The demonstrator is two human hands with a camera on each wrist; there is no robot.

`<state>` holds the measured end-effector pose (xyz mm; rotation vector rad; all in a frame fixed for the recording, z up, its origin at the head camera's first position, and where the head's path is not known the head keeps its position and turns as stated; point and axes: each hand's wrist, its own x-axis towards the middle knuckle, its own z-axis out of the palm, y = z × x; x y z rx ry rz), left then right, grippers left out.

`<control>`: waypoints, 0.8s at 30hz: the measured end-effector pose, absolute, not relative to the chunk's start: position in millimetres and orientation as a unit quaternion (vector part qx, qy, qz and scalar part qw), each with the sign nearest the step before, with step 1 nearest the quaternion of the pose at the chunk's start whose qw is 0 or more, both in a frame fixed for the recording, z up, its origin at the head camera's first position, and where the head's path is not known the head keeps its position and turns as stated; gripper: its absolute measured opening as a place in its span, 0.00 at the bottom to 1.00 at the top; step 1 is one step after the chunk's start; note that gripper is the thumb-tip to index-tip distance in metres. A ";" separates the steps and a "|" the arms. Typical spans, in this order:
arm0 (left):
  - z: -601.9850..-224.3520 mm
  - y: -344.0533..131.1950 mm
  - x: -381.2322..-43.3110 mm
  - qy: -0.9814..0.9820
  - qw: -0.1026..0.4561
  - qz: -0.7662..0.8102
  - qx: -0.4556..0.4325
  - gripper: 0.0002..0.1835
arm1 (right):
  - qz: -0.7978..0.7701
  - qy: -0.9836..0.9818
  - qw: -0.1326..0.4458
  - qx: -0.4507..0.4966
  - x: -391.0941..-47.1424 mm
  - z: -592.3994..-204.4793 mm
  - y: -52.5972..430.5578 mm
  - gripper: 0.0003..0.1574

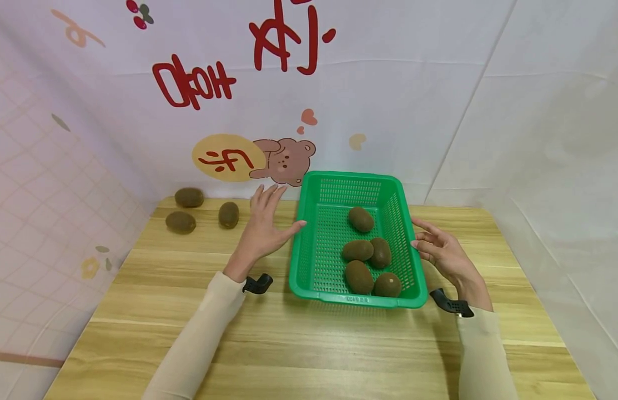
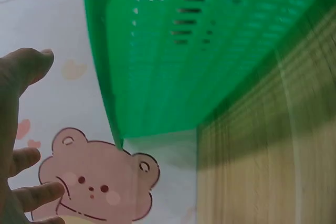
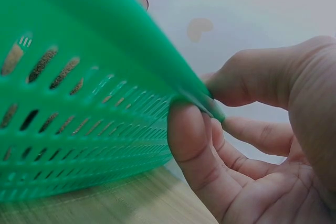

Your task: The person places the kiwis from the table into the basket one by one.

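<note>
A green plastic basket (image 1: 309,244) with slotted walls is over the right half of the table; whether its base lies flat cannot be told. Several brown kiwis (image 1: 357,250) lie inside it, mostly toward the front right. My right hand (image 1: 446,255) pinches the basket's right rim between thumb and fingers, as the right wrist view shows closely. At the left rim, my left hand (image 1: 264,228) is spread with its thumb beside the rim. In the left wrist view a gap shows between those fingers (image 2: 42,195) and the basket wall (image 2: 157,77).
Three more kiwis, one at the back (image 1: 189,197), one in front of it (image 1: 181,222) and one nearer my left hand (image 1: 229,215), lie on the wooden table (image 1: 309,350). A white printed cloth (image 1: 388,111) hangs directly behind the table, with more cloth at both sides.
</note>
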<state>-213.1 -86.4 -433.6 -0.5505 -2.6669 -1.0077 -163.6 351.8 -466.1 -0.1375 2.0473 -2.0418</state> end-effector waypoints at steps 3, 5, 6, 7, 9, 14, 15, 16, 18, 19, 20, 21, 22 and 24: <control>-437.8 -91.6 -215.8 -0.920 0.119 -0.329 -0.179 0.51 | -0.702 0.700 0.124 -0.046 -163.8 -466.4 351.7 0.47; -440.4 -95.3 -217.5 -0.924 0.116 -0.322 -0.172 0.51 | -0.704 0.698 0.124 -0.046 -163.9 -466.6 351.9 0.47; -441.6 -97.3 -218.3 -0.925 0.115 -0.320 -0.169 0.51 | -0.704 0.698 0.123 -0.047 -163.9 -466.7 352.1 0.47; -442.9 -99.3 -219.2 -0.926 0.115 -0.317 -0.167 0.51 | -0.704 0.698 0.123 -0.048 -163.9 -466.8 352.3 0.47; -445.9 -103.4 -221.3 -0.930 0.117 -0.308 -0.162 0.52 | -0.704 0.697 0.123 -0.050 -164.0 -467.2 352.7 0.46; -453.7 -113.6 -227.2 -0.938 0.122 -0.285 -0.151 0.51 | -0.706 0.695 0.122 -0.052 -164.4 -468.1 353.2 0.46; -455.2 -115.5 -228.3 -0.940 0.122 -0.282 -0.148 0.51 | -0.706 0.696 0.122 -0.050 -164.4 -468.1 353.2 0.46; -457.0 -117.7 -229.5 -0.941 0.122 -0.280 -0.146 0.51 | -0.706 0.696 0.122 -0.049 -164.3 -468.1 353.1 0.46; -460.2 -121.9 -232.1 -0.943 0.121 -0.276 -0.140 0.51 | -0.704 0.698 0.121 -0.047 -164.1 -468.0 352.9 0.46; -461.7 -124.2 -233.1 -0.944 0.121 -0.273 -0.137 0.50 | -0.703 0.700 0.121 -0.046 -164.0 -468.0 352.8 0.46; -463.0 -126.4 -233.9 -0.945 0.121 -0.273 -0.135 0.50 | -0.701 0.701 0.121 -0.046 -163.9 -467.9 352.7 0.46; -464.2 -128.5 -234.9 -0.945 0.120 -0.274 -0.132 0.50 | -0.700 0.702 0.121 -0.046 -163.8 -467.8 352.6 0.46; -465.1 -130.8 -235.8 -0.945 0.120 -0.275 -0.129 0.50 | -0.699 0.703 0.120 -0.046 -163.8 -467.8 352.5 0.46; -467.2 -135.5 -237.4 -0.946 0.118 -0.277 -0.123 0.51 | -0.699 0.704 0.120 -0.047 -163.8 -467.7 352.4 0.46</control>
